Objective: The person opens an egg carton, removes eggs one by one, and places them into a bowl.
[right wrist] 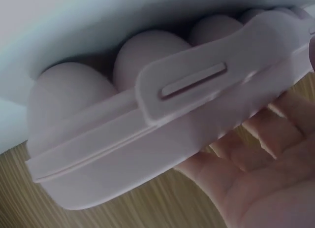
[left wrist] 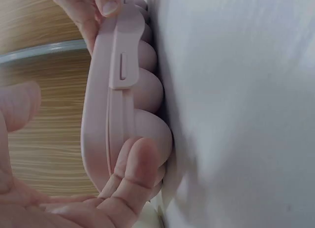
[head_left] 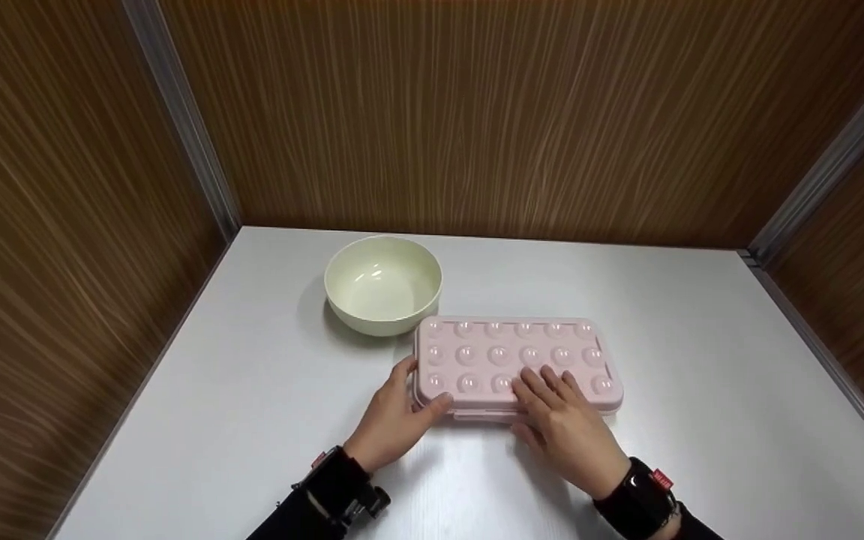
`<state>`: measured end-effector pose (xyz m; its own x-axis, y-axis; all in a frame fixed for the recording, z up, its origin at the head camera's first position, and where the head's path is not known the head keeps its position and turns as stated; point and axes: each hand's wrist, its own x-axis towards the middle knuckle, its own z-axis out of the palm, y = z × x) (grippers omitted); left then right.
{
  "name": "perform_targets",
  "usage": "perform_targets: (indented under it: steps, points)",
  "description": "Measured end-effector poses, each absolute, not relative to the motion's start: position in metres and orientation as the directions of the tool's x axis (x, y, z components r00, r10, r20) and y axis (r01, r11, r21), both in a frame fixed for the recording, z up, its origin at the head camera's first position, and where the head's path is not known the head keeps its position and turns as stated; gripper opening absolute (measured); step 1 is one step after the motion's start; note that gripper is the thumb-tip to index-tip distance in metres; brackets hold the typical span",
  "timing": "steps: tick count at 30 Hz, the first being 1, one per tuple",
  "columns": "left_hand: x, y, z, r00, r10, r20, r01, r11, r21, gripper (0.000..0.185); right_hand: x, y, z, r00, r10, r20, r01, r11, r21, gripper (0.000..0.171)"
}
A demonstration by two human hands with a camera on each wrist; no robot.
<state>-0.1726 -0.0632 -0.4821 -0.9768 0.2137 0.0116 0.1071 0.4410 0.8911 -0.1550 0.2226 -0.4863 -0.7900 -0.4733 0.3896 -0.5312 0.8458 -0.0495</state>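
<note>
Pink tray (head_left: 516, 362) | left hand (head_left: 396, 420) grips corner | right hand (head_left: 563, 420) flat on lid

Left hand (head_left: 394, 420) near table's front edge, left of centre, fingers curled, thumb (head_left: 438, 405) hooked up over the top, gripping. Right hand (head_left: 563, 427) just beside it, palm down, fingers (head_left: 544, 386) straight and flat, pressing. Both forearms angle in from front edge, dark sleeves, black wrist straps.

Egg box (head_left: 516, 364) on table (head_left: 702, 360); bowl (head_left: 383, 283) behind, left, just beside.
</note>
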Motion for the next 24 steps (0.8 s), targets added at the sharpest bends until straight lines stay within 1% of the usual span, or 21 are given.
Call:
perform_targets:
  steps: [3,8,10,12,15,19,22,24]
  points:
    - [-0.175,-0.058,-0.487,-0.984,0.176,-0.016,0.048,0.352,0.935,0.085,-0.155,0.215,-0.492,-0.768,-0.476,0.429,-0.509,0.860,0.041,0.067]
    - [-0.182,-0.053,-0.497,-0.968,0.207,-0.140,-0.116,0.122,0.986,0.071,-0.159,0.201,-0.497,-0.753,-0.496,0.433,-0.438,0.868,0.232,0.075]
    - [-0.183,-0.052,-0.500,-0.962,0.217,-0.166,-0.154,0.070,0.986,0.069,-0.161,0.197,-0.499,-0.744,-0.511,0.430,-0.408,0.858,0.312,0.065]
    - [-0.183,-0.051,-0.502,-0.960,0.220,-0.172,-0.168,0.039,0.985,0.068,-0.162,0.193,-0.501,-0.733,-0.523,0.435,-0.378,0.845,0.380,0.053]
    - [-0.184,-0.050,-0.504,-0.956,0.235,-0.175,-0.181,-0.002,0.984,0.066,-0.162,0.188,-0.502,-0.736,-0.531,0.419,-0.310,0.815,0.489,0.046]
    - [-0.185,-0.050,-0.505,-0.953,0.254,-0.166,-0.181,-0.034,0.983,0.058,-0.160,0.180,-0.501,-0.789,-0.511,0.342,-0.259,0.780,0.570,0.052]
    - [-0.185,-0.051,-0.504,-0.952,0.265,-0.153,-0.167,-0.030,0.985,0.054,-0.161,0.174,-0.500,-0.817,-0.489,0.306,-0.238,0.769,0.593,0.058]
    - [-0.185,-0.050,-0.504,-0.951,0.272,-0.150,-0.164,-0.030,0.986,0.054,-0.162,0.171,-0.500,-0.825,-0.475,0.305,-0.215,0.765,0.607,0.058]
